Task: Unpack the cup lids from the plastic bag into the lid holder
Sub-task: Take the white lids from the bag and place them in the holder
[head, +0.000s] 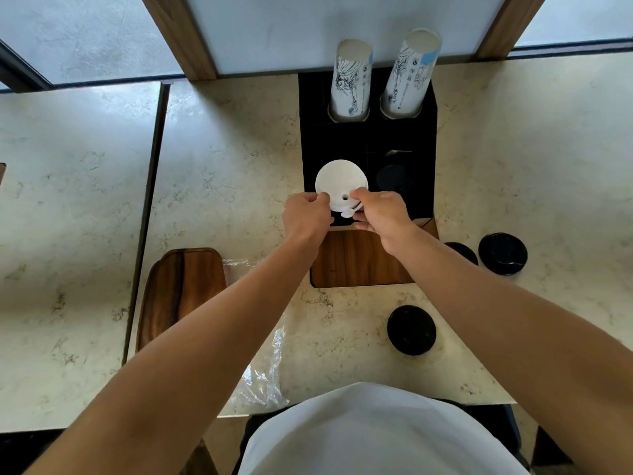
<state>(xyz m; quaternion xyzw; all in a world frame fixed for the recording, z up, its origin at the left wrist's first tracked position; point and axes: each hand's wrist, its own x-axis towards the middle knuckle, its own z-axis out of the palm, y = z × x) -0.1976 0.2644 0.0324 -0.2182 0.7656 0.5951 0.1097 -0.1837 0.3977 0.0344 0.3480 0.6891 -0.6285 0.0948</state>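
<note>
A stack of white cup lids (pixel 339 180) sits at the front left compartment of the black lid holder (pixel 366 145). My left hand (pixel 306 216) pinches its left edge and my right hand (pixel 380 214) pinches its right edge by the sip hole. Black lids (pixel 392 178) lie in the holder's front right compartment. The clear plastic bag (pixel 263 368) lies crumpled on the counter under my left forearm, partly hidden.
Two stacks of printed paper cups (pixel 351 80) (pixel 409 73) stand in the holder's back slots. Loose black lids (pixel 502 253) (pixel 411 330) lie on the marble counter (pixel 222 166) to the right. A wooden board (pixel 181 289) lies left, another wooden tray (pixel 356 258) before the holder.
</note>
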